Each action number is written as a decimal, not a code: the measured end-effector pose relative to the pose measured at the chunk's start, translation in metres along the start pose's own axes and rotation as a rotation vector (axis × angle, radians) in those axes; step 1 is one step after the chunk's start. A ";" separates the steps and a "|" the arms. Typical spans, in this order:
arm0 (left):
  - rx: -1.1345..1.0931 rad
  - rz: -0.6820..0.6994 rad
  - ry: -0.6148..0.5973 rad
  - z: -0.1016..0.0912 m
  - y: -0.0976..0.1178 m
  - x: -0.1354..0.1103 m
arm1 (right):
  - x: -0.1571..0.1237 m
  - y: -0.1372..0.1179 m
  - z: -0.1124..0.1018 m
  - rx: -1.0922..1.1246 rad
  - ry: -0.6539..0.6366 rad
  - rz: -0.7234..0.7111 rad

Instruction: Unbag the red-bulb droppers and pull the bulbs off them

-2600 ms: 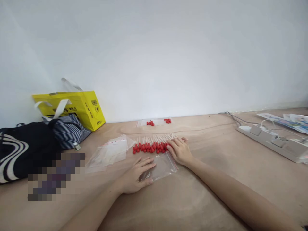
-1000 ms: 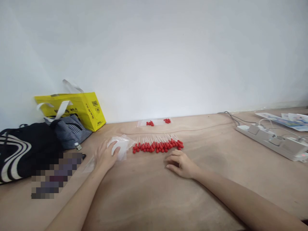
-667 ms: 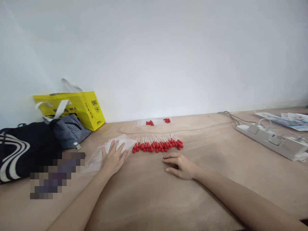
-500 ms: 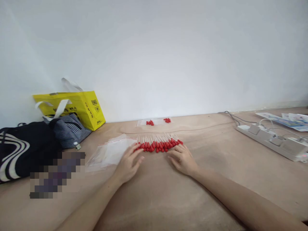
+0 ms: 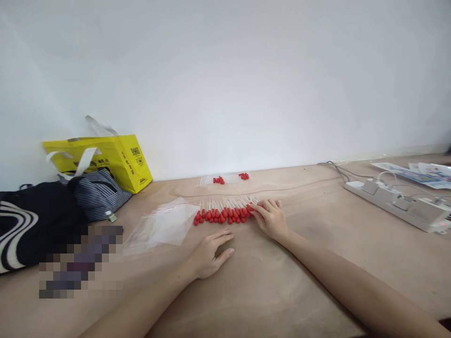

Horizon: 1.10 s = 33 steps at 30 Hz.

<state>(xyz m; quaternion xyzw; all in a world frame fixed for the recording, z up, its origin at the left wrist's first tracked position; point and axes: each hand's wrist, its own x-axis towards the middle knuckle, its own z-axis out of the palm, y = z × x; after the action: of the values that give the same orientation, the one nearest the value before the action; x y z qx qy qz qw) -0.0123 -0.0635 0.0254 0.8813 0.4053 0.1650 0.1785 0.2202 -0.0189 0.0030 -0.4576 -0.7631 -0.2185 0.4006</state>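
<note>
A row of small droppers with red bulbs [image 5: 221, 213] lies on the wooden table [image 5: 268, 291], bulbs toward me. My right hand [image 5: 270, 217] rests at the row's right end, fingers curled over the last red bulbs and touching them. My left hand [image 5: 210, 252] lies flat and open on the table just in front of the row, holding nothing. A stack of clear zip bags with red strips [image 5: 162, 226] lies to the left of the droppers, untouched.
A filled zip bag with red bulbs [image 5: 229, 178] lies near the wall. A yellow bag [image 5: 105, 157], a striped pouch [image 5: 97, 192] and a black bag [image 5: 31, 220] sit at the left. A white power strip with cables [image 5: 394, 204] and papers [image 5: 419, 171] are at the right.
My left hand left the zip bags and drew back to the table in front of the row. My right hand moved forward onto the right end of the droppers.
</note>
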 end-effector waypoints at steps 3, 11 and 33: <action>-0.141 0.013 0.080 0.004 0.004 0.010 | -0.001 -0.008 -0.006 0.029 0.112 0.001; -0.970 -0.230 0.333 0.026 0.007 0.044 | -0.001 -0.044 -0.004 0.138 0.139 -0.312; 0.096 0.149 0.454 0.017 -0.016 0.023 | 0.000 -0.044 0.004 0.223 -0.245 -0.170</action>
<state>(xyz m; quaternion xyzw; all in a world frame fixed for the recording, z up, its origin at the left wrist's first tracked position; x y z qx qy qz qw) -0.0012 -0.0391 0.0067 0.8565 0.3764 0.3522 0.0279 0.1806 -0.0376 0.0018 -0.3674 -0.8616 -0.1081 0.3332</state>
